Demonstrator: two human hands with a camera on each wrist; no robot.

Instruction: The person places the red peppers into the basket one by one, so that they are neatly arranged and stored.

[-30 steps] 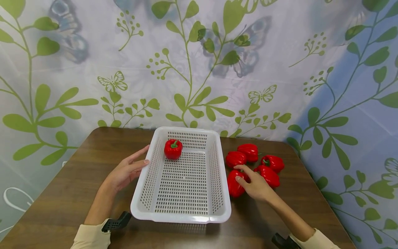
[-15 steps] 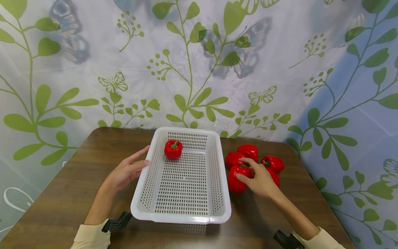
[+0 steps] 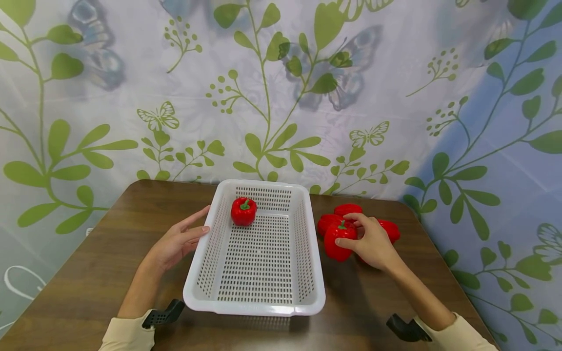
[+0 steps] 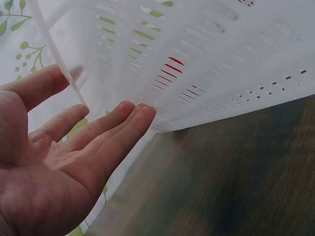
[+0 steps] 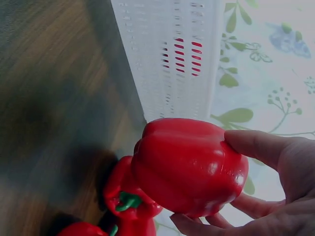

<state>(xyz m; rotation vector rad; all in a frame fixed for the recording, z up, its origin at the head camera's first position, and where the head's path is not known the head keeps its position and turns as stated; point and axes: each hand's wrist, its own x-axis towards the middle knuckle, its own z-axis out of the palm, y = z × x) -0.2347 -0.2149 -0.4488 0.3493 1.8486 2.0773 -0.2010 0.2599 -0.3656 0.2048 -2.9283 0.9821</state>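
My right hand (image 3: 373,242) grips a red bell pepper (image 3: 337,243) with a green stem, thumb on one side and fingers round the other. In the right wrist view the held pepper (image 5: 189,167) is raised above the table, near the basket's side wall. My left hand (image 3: 175,240) touches the left rim of the white perforated basket (image 3: 259,308) with straight fingers. From the left wrist view, its fingertips (image 4: 145,114) lie against the slotted wall, thumb at the rim. Another red bell pepper (image 3: 243,211) stands inside the basket, at its back left.
Several more red bell peppers (image 3: 348,209) lie right of the basket, partly hidden behind my right hand. The brown wooden table (image 3: 162,204) ends at a leaf-patterned cloth (image 3: 281,97) behind it.
My right hand has taken hold of the nearest pepper, turned it more upright and lifted it slightly. The left hand and basket stay in place.
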